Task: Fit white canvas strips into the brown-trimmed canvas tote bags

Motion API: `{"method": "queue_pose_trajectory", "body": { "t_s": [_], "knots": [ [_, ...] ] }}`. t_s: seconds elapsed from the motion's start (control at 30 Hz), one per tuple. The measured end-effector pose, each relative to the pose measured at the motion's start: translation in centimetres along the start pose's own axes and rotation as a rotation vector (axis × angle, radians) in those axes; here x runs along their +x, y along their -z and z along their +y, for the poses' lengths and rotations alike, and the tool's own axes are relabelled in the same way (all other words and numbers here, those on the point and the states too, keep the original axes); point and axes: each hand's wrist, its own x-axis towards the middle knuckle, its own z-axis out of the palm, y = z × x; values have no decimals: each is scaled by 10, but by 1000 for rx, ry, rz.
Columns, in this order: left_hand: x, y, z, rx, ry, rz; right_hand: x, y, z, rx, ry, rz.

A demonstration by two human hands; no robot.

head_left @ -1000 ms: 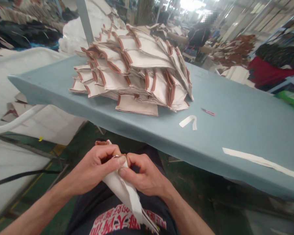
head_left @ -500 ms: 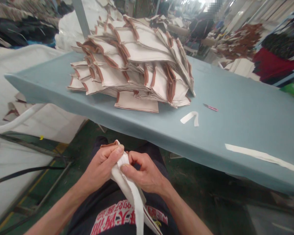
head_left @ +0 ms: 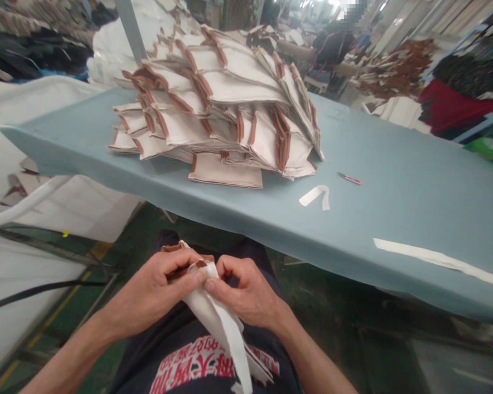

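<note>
Above my lap, my left hand (head_left: 160,293) grips a cream fabric piece with brown trim (head_left: 201,307), thumb pressed on its upper edge. My right hand (head_left: 246,293) is closed on the same piece from the other side, with its thumb tip close to the left thumb. A white fabric strip (head_left: 239,355) hangs from between the hands over the dark printed shirt. Part of the brown edging shows between the hands; the fingers behind the cloth are hidden.
On the blue-covered table (head_left: 353,230) ahead stands a big pile of cream pieces with brown trim (head_left: 230,87). Right of it lie pink-handled thread snips (head_left: 350,179), a short white strip (head_left: 314,196) and a long one (head_left: 435,258). A white padded cart (head_left: 66,202) stands at left.
My left thumb has slid down toward the right thumb, and the top of the fabric has turned so brown edging shows between my hands. The hanging strip has swung slightly right.
</note>
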Motion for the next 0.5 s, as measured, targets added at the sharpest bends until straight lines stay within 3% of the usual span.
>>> {"method": "queue_pose_trajectory", "body": {
  "t_s": [0.1,0.17,0.27,0.4,0.5],
  "knots": [
    [1,0,0,-16,-24,26,0,3,1,7,-26,8],
    [2,2,2,-12,-35,23,0,7,-1,-24,-1,95],
    [4,8,10,34,-34,-39,4,18,-10,-151,239,251],
    [8,16,22,107,-76,-130,17,31,-28,-273,600,104],
    [10,18,30,171,-138,-153,28,38,-34,-383,655,2]
  ]
}}
